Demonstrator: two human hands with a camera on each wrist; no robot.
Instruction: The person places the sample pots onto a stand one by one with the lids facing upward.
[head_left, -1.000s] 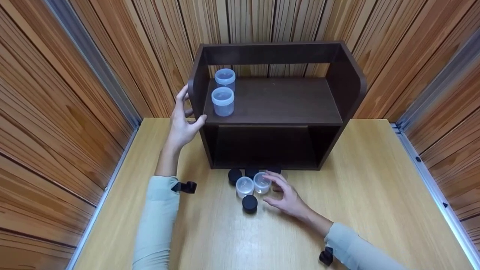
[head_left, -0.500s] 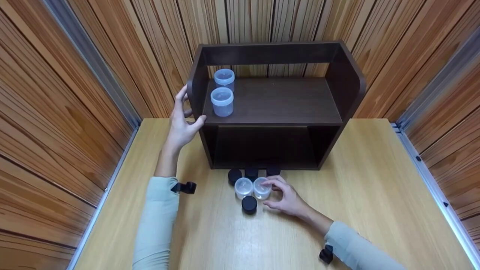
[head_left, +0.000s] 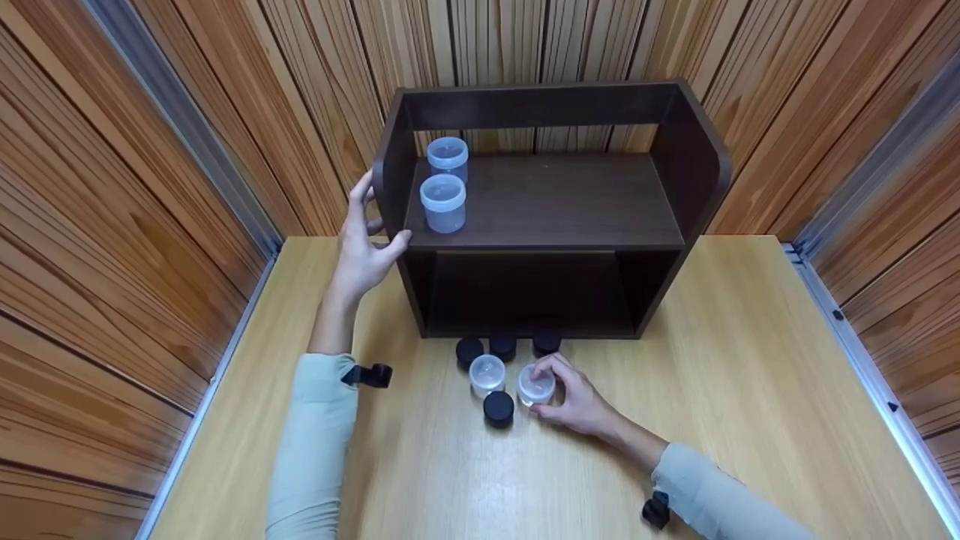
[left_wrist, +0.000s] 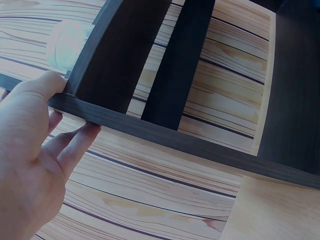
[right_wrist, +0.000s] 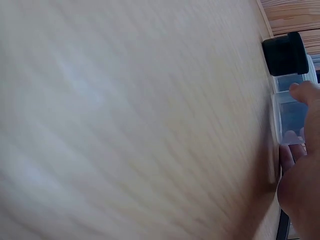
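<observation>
My left hand point(head_left: 362, 251) grips the left side panel of a dark brown two-tier shelf point(head_left: 555, 202), thumb at the front edge and fingers behind. In the left wrist view the thumb and fingertips touch the panel's edge. My right hand point(head_left: 576, 397) pinches a clear plastic jar point(head_left: 535, 386) on the table, thumb at the near side and fingers at the far side. Left of it stands another clear jar point(head_left: 487, 375), with a black jar point(head_left: 499, 409) just in front. Two clear jars point(head_left: 443, 204) stand one behind the other at the left of the upper shelf.
Several black jars line the shelf's front foot: one at left point(head_left: 470, 352), one in the middle point(head_left: 502, 346), one at right point(head_left: 547, 341). Wood-patterned walls point(head_left: 187, 150) enclose the pale wooden table point(head_left: 735, 360) at the back and both sides.
My right hand's fingers have closed round the right-hand clear jar and drawn it slightly right and nearer, apart from its neighbour. The left hand stays on the shelf panel.
</observation>
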